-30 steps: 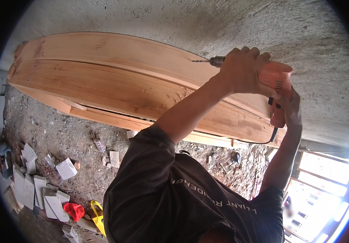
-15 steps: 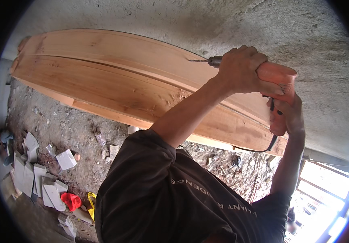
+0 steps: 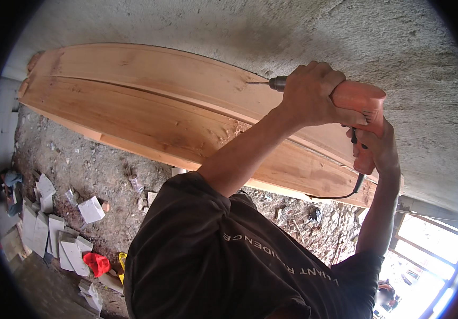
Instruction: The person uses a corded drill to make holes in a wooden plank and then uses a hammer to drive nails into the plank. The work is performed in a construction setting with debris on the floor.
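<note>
Both my hands hold an orange-red electric drill [image 3: 359, 94], its bit pointing left. My left hand [image 3: 313, 94] wraps round the front of its body, just behind the dark chuck [image 3: 277, 83]. My right hand [image 3: 383, 146] grips the handle, fingers at the trigger area. The thin bit [image 3: 258, 83] has its tip over the upper wooden plank [image 3: 133, 61], close to the wall-side edge; whether it has entered the wood I cannot tell. Below runs a second plank [image 3: 149, 111], separated by a dark gap. A black cord [image 3: 357, 185] hangs from the handle's end.
A rough grey wall [image 3: 213, 26] borders the planks. On the dirt floor lie white slabs [image 3: 37, 228], a red bag [image 3: 97, 263] and something yellow [image 3: 122, 263]. A person [image 3: 11, 186] is at the far left, another [image 3: 385, 292] by the bright opening, lower right.
The bit's spiral flutes were distinct before and now look smoothed. The drill and both hands have shifted slightly left and down in the picture. Both grips are the same.
</note>
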Tool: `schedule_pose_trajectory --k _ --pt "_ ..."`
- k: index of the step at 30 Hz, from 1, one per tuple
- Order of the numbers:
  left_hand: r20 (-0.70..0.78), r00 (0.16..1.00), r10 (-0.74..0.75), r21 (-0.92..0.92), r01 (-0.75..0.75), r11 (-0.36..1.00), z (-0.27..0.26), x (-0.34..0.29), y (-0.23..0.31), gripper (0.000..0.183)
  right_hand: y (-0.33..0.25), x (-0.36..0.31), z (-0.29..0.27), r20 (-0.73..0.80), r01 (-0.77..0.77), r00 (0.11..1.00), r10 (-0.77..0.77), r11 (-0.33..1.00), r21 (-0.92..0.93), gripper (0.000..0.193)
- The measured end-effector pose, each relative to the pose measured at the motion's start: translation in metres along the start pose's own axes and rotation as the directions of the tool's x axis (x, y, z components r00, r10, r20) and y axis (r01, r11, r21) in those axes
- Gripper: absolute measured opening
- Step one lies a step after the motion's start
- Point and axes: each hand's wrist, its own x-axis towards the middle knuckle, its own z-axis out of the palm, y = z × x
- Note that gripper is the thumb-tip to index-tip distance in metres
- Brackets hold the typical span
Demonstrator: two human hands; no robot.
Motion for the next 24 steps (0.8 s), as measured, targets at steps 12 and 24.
schedule_pose_trajectory --k 12,24 --pt "-0.129 0.987 0.101 -0.002 -0.102 0.995 0.001 -0.005 -0.009 0.069 0.006 0.003 0.004 0.003 0.036 0.999 -0.036 0.999 -0.008 0.025" --pt "-0.082 0.992 0.098 0.003 -0.098 0.995 0.002 -0.008 -0.012 0.068 0.016 0.005 0.006 0.031 0.084 0.996 -0.085 0.995 0.045 0.023"
